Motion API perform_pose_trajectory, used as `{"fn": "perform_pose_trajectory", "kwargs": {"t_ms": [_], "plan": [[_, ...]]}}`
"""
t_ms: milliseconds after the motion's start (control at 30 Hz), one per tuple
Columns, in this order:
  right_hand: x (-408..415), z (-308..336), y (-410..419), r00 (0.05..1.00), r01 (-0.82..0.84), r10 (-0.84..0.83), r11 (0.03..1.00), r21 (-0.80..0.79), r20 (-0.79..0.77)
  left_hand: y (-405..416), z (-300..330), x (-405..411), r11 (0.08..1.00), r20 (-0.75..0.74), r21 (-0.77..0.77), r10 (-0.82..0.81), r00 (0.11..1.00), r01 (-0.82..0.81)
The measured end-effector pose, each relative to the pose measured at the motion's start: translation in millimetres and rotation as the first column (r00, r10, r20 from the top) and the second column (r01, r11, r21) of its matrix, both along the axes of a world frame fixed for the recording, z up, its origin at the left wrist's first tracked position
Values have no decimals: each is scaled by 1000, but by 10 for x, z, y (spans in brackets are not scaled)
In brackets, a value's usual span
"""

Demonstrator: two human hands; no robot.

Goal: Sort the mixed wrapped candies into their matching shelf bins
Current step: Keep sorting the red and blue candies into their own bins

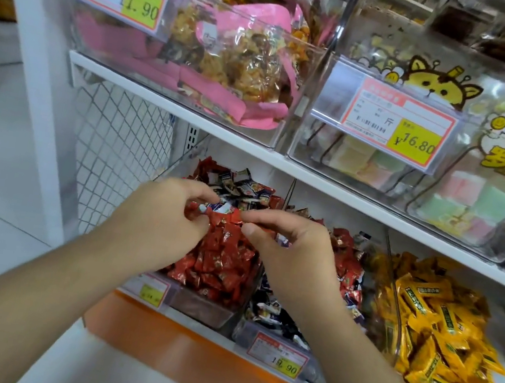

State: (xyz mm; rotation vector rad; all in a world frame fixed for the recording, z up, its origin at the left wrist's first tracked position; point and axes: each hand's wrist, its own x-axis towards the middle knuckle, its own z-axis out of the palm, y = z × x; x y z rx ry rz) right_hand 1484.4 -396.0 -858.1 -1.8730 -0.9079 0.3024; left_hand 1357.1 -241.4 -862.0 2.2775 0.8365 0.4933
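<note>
My left hand (162, 214) and my right hand (287, 251) meet above the lower-left clear bin (206, 310), which is heaped with red wrapped candies (218, 263). Both hands have curled fingers around a small bunch of wrapped candies (222, 213), red ones with a blue-and-white wrapper showing between them. Dark blue and white candies (245, 186) lie mixed on the red heap at the back. The neighbouring bin (273, 333) holds dark blue wrapped candies. Further right a bin of yellow wrapped candies (442, 329) is full.
The upper shelf (190, 113) carries a bin of pink snack packs (233, 63) and a bin of pastel sweets (466, 195) with cartoon labels. Price tags (279, 356) hang on the bin fronts. A wire mesh panel (118, 140) and white upright stand left.
</note>
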Motion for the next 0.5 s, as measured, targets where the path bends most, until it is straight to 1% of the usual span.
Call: {"fn": "perform_pose_trajectory", "kwargs": {"t_ms": [67,133,233,300,367,433,500], "plan": [[14,-14,-21,998,-12,15,999,-52,60,-47,3,25,1000,-7,17,-12,1000,12],[47,-13,-63,993,-10,18,998,-68,117,-98,0,55,999,-5,26,-38,999,39],[186,-6,-188,986,87,-77,994,-61,149,-184,-20,95,995,-14,23,-102,995,102],[317,-25,-325,972,167,-149,982,-92,183,-264,-36,125,982,-18,72,-173,985,174],[442,-71,-483,943,231,-170,953,-197,285,-355,-49,170,958,-23,129,-256,966,257],[526,-131,-606,914,265,-124,903,-338,387,-448,-70,230,928,-55,167,-330,942,334],[582,-188,-661,898,260,-60,871,-417,436,-521,-106,286,899,-86,181,-391,916,400]]}}
